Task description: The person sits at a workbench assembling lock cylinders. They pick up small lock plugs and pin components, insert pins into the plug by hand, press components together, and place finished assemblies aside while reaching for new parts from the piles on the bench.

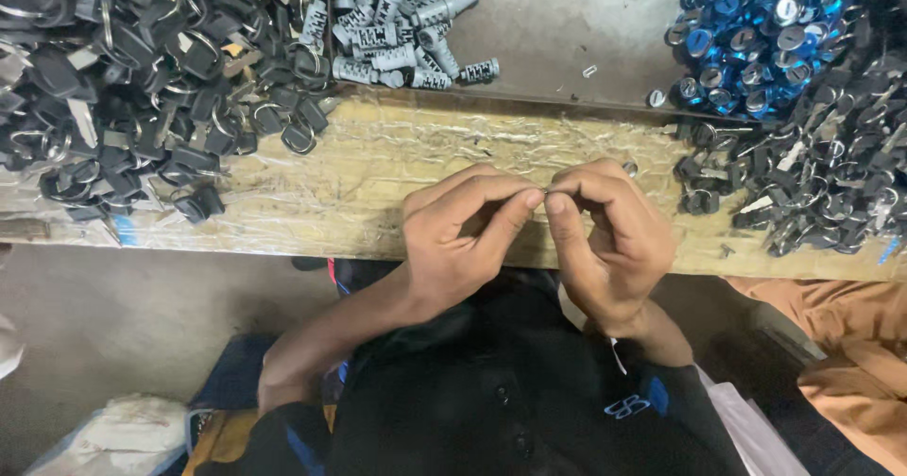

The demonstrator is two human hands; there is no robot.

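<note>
A worn wooden surface [378,169] wrapped in crinkled clear plastic carries the stock. A large heap of black-headed keys on metal rings [142,70] covers its left end, and a second heap of the same ringed keys [812,174] lies at the right under a pile of blue round lock caps [765,32]. Grey metal lock cylinders [402,27] sit in the tray behind. The left hand [463,240] and right hand [609,240] meet, fingers pinched on a small thin metal piece [546,193], too small to identify. Both heaps look large, so I judge much remains.
</note>
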